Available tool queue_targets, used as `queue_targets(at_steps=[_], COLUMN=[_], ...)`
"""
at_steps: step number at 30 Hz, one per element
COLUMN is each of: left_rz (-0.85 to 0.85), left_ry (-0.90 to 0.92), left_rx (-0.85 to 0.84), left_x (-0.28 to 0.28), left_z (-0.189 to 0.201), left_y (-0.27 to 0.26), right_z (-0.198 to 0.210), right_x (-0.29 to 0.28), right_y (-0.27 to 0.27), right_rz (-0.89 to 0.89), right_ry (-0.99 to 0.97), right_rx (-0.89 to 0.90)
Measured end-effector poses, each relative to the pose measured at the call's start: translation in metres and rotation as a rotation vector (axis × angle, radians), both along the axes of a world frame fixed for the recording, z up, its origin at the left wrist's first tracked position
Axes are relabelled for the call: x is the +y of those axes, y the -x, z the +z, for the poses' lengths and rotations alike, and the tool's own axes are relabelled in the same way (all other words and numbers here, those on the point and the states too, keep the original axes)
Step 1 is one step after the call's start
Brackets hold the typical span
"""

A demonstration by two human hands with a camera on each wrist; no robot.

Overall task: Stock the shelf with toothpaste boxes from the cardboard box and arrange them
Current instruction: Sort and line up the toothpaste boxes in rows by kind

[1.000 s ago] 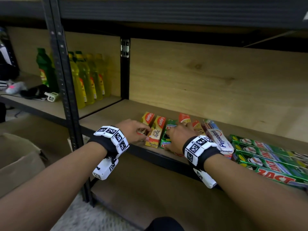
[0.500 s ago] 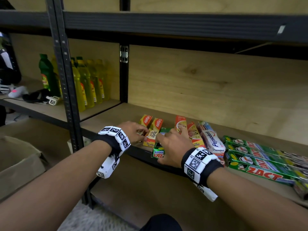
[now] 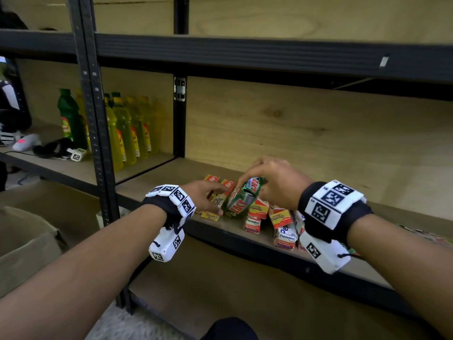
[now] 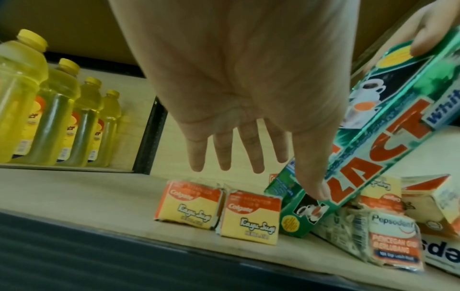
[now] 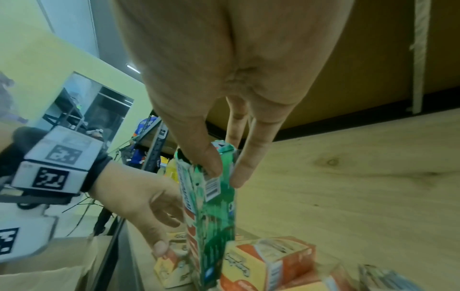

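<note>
My right hand [image 3: 272, 182] [image 5: 224, 173] pinches the upper end of a green Zact toothpaste box [image 3: 241, 200] [image 4: 388, 141] [image 5: 214, 216] between thumb and fingers. The box is tilted steeply, its lower end down among the boxes on the shelf board [image 3: 171, 177]. Beside it on the left is my left hand [image 3: 206, 195] [image 4: 261, 110], fingers straight and thumb laid against the box's face. Two yellow-and-red Colgate boxes [image 3: 212, 212] [image 4: 189, 204] lie left of the green box. Pepsodent boxes [image 3: 285, 236] [image 4: 390, 240] lie to its right.
A black upright post [image 3: 95, 143] splits the shelving. Yellow and green bottles [image 3: 122, 133] stand in the left bay. A cardboard box [image 3: 22, 246] sits on the floor at the lower left. More green boxes [image 3: 429, 236] lie flat at the far right, behind my right wrist.
The green Zact box was lying flat between the other boxes. My right hand has raised its far end, and it now stands steeply tilted. My left hand stays beside it.
</note>
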State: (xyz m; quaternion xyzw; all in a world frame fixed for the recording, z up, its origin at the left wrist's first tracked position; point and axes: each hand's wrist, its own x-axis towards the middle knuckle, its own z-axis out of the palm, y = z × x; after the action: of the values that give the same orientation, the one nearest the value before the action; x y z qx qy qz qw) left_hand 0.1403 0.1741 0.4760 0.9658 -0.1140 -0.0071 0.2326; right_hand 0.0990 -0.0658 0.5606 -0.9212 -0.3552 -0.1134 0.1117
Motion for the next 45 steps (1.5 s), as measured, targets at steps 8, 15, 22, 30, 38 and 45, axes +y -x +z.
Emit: queue_targets(at_steps=[8,15,22,30,38,45], left_rz=[-0.036,-0.094,-0.158,-0.144,-0.049,-0.062], left_ry=[0.068,0.26,0.362,0.46,1.086,1.301], left_rx=[-0.059,0.018,-0.036,-0.111,-0.017,0.015], left_x=[-0.018,-0.017,-0.027,-0.043,-0.06,-0.082], left_z=[0.001,0.016,0.033,0.046,0.063,0.078], left_y=[-0.01,-0.001,0.013,0.029,0.033,0.037], right_z=[-0.005,-0.004,0.008,0.008,-0.025,-0.025], right_x=[-0.024,-0.028,-0.035,-0.039,-0.058,-0.076], right_y=[-0.014,-0.016,-0.009,-0.006,-0.002,0.008], right_rz=[-0.026,0.041,0.085,0.039,-0.056,0.033], right_ry=[-0.094,-0.346,-0.504,-0.618,-0.674,-1.023], right_rx=[0.231,0.321,0.394,0.381,0.623,0.929])
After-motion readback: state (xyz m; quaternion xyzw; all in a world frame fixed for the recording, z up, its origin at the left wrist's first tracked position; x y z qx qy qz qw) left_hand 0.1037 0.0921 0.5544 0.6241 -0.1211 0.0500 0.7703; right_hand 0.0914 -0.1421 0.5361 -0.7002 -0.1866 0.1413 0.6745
